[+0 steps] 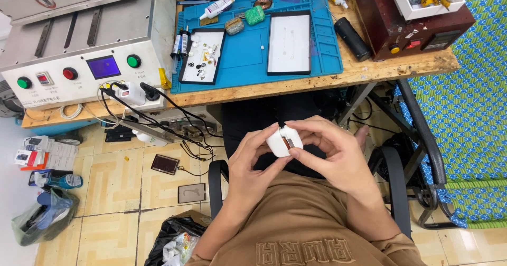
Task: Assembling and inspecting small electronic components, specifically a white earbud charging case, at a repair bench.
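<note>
Both my hands hold a small white rounded case point(281, 141) over my lap, below the table edge. My left hand point(252, 160) cups it from the left and underneath. My right hand point(328, 147) pinches it from the right, thumb and forefinger at a dark opening on its top. On the blue work mat point(243, 52) lie a white tray of small parts point(203, 55) and a larger white tray point(289, 43) that looks nearly bare.
A grey machine point(84, 39) with red and green buttons stands at the table's left. A dark red box point(401, 20) and a black cylinder point(351, 38) sit at the right. Cables hang under the wooden table point(369, 72). Black chair arms point(393, 184) flank me; bags lie on the tiled floor.
</note>
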